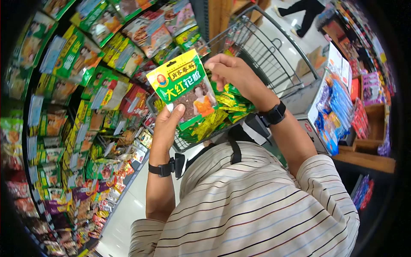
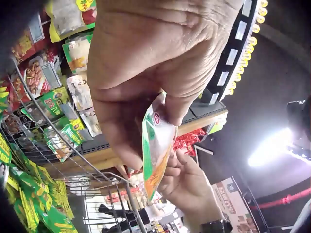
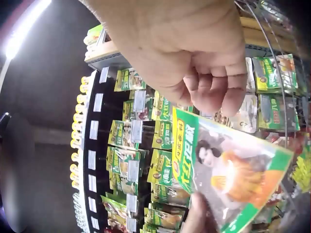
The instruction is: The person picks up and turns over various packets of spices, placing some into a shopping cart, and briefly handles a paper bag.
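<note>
Beside packed shelves [image 1: 36,110], pale floor [image 1: 124,222], wire cart [image 1: 252,40] (left hand [image 1: 166,127] gripping packet [image 1: 185,90])

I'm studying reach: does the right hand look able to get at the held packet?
Probably yes: the right hand is empty, close beside the packet, with nothing visible between them, and the left hand grips only the packet's lower part.

Left of our left hand [image 1: 165,128], hanging seasoning packets [image 1: 79,55] block; beyond our right hand [image 1: 237,77], open air over shopping cart [image 1: 260,45].
</note>
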Available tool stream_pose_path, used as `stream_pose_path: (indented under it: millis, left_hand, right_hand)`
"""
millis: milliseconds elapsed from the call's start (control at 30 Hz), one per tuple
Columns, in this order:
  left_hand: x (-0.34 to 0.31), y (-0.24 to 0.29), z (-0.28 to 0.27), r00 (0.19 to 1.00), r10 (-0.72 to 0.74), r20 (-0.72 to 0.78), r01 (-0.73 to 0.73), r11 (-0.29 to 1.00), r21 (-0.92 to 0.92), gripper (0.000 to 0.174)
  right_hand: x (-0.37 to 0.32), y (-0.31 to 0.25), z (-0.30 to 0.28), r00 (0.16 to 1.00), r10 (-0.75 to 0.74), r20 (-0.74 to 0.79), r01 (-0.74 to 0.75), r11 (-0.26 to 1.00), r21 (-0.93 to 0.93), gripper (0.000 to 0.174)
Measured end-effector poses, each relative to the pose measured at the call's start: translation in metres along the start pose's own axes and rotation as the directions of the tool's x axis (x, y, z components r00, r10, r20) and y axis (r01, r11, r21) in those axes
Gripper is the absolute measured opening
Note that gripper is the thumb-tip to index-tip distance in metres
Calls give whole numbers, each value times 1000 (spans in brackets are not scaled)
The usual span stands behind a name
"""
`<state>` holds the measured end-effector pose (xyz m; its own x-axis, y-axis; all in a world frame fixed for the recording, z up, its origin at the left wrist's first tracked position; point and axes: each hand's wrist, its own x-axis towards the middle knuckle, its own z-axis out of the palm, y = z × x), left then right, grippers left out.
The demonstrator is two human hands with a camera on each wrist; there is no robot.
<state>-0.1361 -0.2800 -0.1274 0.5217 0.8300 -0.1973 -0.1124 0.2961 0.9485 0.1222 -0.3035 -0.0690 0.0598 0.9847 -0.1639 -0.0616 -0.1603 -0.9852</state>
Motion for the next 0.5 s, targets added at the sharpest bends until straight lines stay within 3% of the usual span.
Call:
stream_pose_path:
  millis: [100, 267, 500]
  left_hand:
    - [-15, 11, 1, 996, 61, -60, -63, 997, -38, 40]
    - [-26, 21, 1, 993, 94, -77, -96, 995, -26, 40]
    - [-27, 18, -1, 995, 67, -68, -69, 997, -23, 39]
  right_hand:
    - [2, 0, 12, 997, -6, 78, 12, 998, -68, 23]
    - [4, 14, 25, 965, -68, 254, 73, 997, -10, 21]
    - [-11, 10, 31, 982, -67, 179, 66, 998, 9, 19]
